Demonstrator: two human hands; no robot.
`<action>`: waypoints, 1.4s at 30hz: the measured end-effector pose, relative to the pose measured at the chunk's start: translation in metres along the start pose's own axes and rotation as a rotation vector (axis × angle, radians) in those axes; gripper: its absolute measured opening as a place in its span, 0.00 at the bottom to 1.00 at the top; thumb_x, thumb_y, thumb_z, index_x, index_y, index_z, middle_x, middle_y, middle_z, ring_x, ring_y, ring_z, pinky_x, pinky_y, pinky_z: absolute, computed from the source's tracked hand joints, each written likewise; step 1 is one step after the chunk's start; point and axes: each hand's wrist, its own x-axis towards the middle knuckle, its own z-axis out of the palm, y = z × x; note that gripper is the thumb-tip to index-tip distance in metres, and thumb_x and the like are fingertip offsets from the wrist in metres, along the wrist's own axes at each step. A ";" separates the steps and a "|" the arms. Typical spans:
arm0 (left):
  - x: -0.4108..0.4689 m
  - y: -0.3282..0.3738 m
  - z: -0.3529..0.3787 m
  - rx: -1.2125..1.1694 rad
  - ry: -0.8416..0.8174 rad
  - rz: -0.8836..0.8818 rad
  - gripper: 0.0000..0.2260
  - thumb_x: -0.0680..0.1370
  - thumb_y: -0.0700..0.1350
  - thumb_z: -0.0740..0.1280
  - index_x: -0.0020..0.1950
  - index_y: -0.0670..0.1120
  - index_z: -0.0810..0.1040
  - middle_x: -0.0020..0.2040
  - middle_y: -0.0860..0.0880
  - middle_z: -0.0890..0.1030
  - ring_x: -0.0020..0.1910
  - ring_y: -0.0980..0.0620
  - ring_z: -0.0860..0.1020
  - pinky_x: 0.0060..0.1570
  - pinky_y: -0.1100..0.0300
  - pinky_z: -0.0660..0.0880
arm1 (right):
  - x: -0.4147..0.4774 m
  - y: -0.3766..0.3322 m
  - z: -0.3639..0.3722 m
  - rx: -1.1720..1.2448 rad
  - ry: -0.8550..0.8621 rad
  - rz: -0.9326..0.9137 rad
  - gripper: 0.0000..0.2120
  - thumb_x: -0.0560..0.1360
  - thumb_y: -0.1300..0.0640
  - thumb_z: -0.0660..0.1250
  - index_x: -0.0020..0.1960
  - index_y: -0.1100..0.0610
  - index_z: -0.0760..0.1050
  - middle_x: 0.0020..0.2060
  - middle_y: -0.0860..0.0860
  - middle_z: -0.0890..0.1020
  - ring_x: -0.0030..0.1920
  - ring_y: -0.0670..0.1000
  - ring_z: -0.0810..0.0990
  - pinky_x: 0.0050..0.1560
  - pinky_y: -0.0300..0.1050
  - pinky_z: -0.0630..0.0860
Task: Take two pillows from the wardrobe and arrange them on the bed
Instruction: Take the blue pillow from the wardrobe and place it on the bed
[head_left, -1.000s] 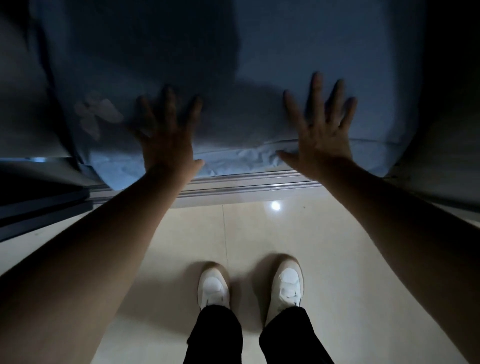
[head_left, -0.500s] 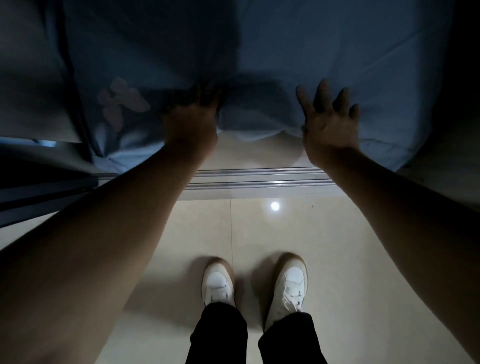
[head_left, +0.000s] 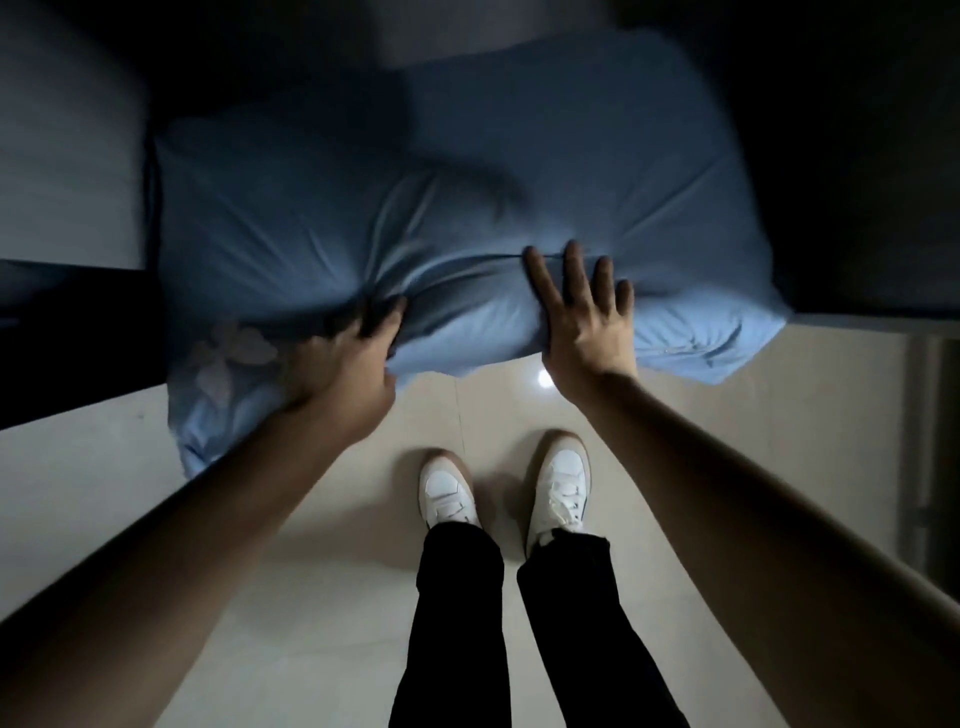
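Observation:
A large blue pillow (head_left: 467, 208) with a pale flower print at its lower left corner hangs in front of me above the floor. My left hand (head_left: 345, 366) is clenched on the pillow's lower edge, bunching the fabric. My right hand (head_left: 584, 322) lies flat on the lower edge with fingers spread and the thumb under the pillow. The pillow's top runs into the dark wardrobe opening (head_left: 519, 31). I see no second pillow and no bed.
Beige floor tiles (head_left: 311, 571) lie below, with my two white shoes (head_left: 452, 491) and black trousers. A pale wardrobe panel (head_left: 62, 156) stands at the left, dark space at the right. A door track or frame (head_left: 930, 441) runs along the right edge.
The pillow has come out of the wardrobe toward me and now hangs over the floor. My left hand went from flat to clenched on its edge; the sliding track is out of sight.

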 end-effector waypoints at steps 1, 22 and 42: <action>-0.006 0.003 0.006 -0.013 0.055 0.014 0.36 0.74 0.50 0.67 0.78 0.56 0.53 0.77 0.41 0.60 0.67 0.32 0.67 0.62 0.39 0.68 | -0.004 0.004 -0.001 0.001 -0.016 -0.025 0.39 0.71 0.59 0.61 0.79 0.48 0.53 0.75 0.64 0.63 0.68 0.72 0.65 0.64 0.68 0.66; -0.186 0.084 -0.208 0.061 0.198 0.013 0.28 0.72 0.43 0.70 0.72 0.52 0.68 0.59 0.42 0.80 0.49 0.34 0.80 0.46 0.47 0.75 | -0.176 0.024 -0.252 0.240 -0.163 -0.018 0.36 0.74 0.52 0.65 0.79 0.48 0.56 0.75 0.53 0.68 0.64 0.65 0.76 0.60 0.60 0.75; -0.425 0.135 -0.402 0.172 0.521 0.157 0.23 0.71 0.43 0.65 0.65 0.58 0.71 0.58 0.49 0.81 0.53 0.40 0.80 0.48 0.52 0.75 | -0.393 0.026 -0.478 0.233 0.189 0.038 0.33 0.74 0.55 0.61 0.77 0.43 0.58 0.70 0.48 0.74 0.64 0.58 0.77 0.58 0.55 0.76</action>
